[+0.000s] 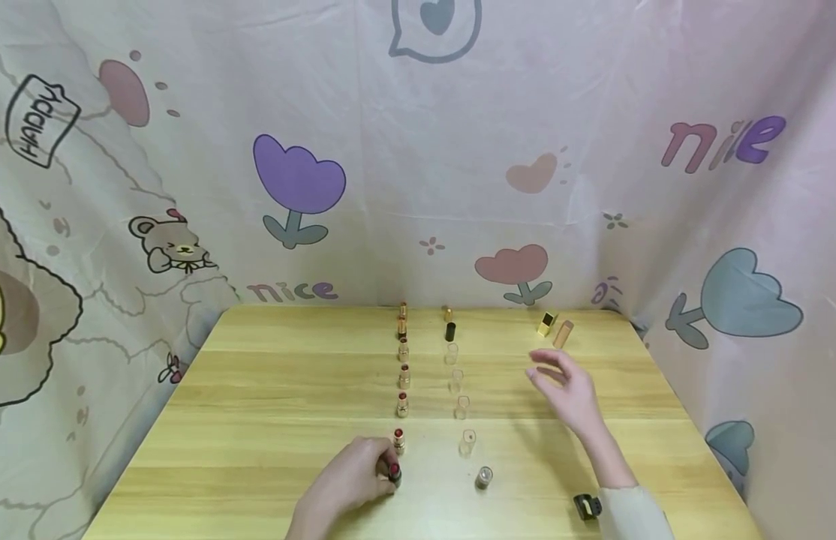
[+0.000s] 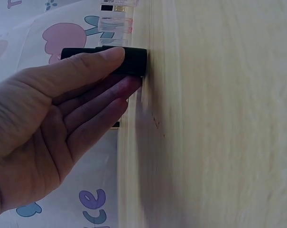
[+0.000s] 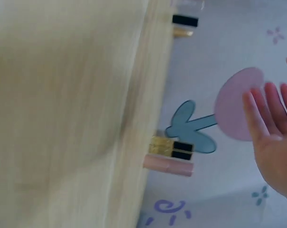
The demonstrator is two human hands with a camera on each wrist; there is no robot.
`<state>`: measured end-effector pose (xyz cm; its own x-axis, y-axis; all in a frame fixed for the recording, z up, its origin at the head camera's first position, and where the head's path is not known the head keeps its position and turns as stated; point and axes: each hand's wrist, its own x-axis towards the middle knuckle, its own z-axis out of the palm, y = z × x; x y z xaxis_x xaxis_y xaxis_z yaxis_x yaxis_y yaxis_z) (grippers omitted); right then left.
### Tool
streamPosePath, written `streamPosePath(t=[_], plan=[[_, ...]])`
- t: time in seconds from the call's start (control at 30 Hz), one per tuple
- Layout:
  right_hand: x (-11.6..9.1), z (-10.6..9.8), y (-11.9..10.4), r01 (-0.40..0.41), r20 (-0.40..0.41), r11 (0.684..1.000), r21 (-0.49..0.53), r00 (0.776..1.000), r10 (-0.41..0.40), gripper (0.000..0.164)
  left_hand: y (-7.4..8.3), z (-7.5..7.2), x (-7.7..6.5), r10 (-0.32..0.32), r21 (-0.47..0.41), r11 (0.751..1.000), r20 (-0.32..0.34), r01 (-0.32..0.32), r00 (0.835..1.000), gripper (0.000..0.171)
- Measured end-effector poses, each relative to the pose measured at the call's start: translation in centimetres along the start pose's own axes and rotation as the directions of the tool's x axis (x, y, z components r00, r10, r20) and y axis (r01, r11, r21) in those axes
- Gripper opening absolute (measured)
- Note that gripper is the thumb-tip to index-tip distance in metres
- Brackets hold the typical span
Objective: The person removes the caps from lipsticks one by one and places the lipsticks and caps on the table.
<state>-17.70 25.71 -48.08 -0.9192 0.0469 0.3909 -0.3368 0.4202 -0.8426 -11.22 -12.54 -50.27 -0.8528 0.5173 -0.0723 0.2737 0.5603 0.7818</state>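
My left hand (image 1: pixel 350 476) pinches an uncapped black lipstick (image 1: pixel 394 472) with a red tip, at the near end of a row of uncapped lipsticks (image 1: pixel 402 405). In the left wrist view the thumb lies along the black lipstick tube (image 2: pixel 135 61), whose base is at the tabletop. My right hand (image 1: pixel 568 391) is raised over the right side of the table, holding nothing, its fingers apart. Nearest to it are a gold-and-black lipstick (image 1: pixel 545 324) and a pinkish tube (image 1: pixel 563 334), standing side by side at the back right.
Right of the lipsticks runs a row of caps: several clear caps (image 1: pixel 462 407), a black cap (image 1: pixel 450 331) and a gold one (image 1: pixel 448 315). A greyish clear cap (image 1: pixel 484 478) stands nearest the front. A small black object (image 1: pixel 585 507) is beside the right sleeve. Printed cloth (image 1: pixel 418 225) hangs behind the table.
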Motion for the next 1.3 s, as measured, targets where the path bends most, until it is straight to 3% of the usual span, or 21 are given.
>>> streamPosePath(t=[0.1, 0.23, 0.4, 0.53, 0.7, 0.83, 1.03, 1.3], plan=[[1.6, -0.1, 1.2, 0.004, -0.153, 1.0, -0.03, 0.988, -0.009, 0.041, -0.1, 0.1, -0.1, 0.001, 0.003, 1.0, -0.006, -0.001, 1.0, 0.028], [3.6, -0.3, 3.2, -0.021, -0.335, 0.996, -0.088, 0.942, -0.01, 0.042, -0.1, 0.1, -0.1, -0.005, -0.006, 1.0, -0.006, 0.005, 1.0, 0.028], [5.6, -1.1, 5.9, -0.118, -0.435, 0.985, -0.129, 0.899, 0.051, 0.045, 0.0, 0.2, -0.2, -0.015, -0.023, 1.0, -0.001, 0.015, 1.0, 0.029], [6.8, -1.8, 7.6, -0.226, -0.414, 0.967, -0.115, 0.896, 0.16, 0.052, -0.1, 0.3, -0.2, -0.011, -0.016, 1.0, -0.002, 0.011, 1.0, 0.029], [8.2, -2.4, 8.6, -0.342, -0.319, 0.935, -0.091, 0.9, 0.298, 0.06, -0.2, 0.3, -0.2, -0.006, -0.012, 1.0, -0.004, 0.006, 1.0, 0.029], [8.8, -2.6, 8.9, -0.414, -0.267, 0.907, -0.079, 0.885, 0.381, 0.062, -0.2, 0.3, -0.1, 0.0, 0.001, 1.0, -0.008, 0.0, 1.0, 0.029], [9.2, -2.6, 9.2, -0.479, -0.275, 0.872, -0.099, 0.856, 0.439, 0.053, -0.1, 0.2, 0.0, -0.003, 0.007, 1.0, -0.003, 0.003, 1.0, 0.03], [9.0, -2.3, 9.2, -0.482, -0.277, 0.871, -0.098, 0.854, 0.441, 0.04, -0.5, 0.0, -0.5, 0.005, 0.041, 0.999, -0.022, -0.004, 1.0, 0.033]])
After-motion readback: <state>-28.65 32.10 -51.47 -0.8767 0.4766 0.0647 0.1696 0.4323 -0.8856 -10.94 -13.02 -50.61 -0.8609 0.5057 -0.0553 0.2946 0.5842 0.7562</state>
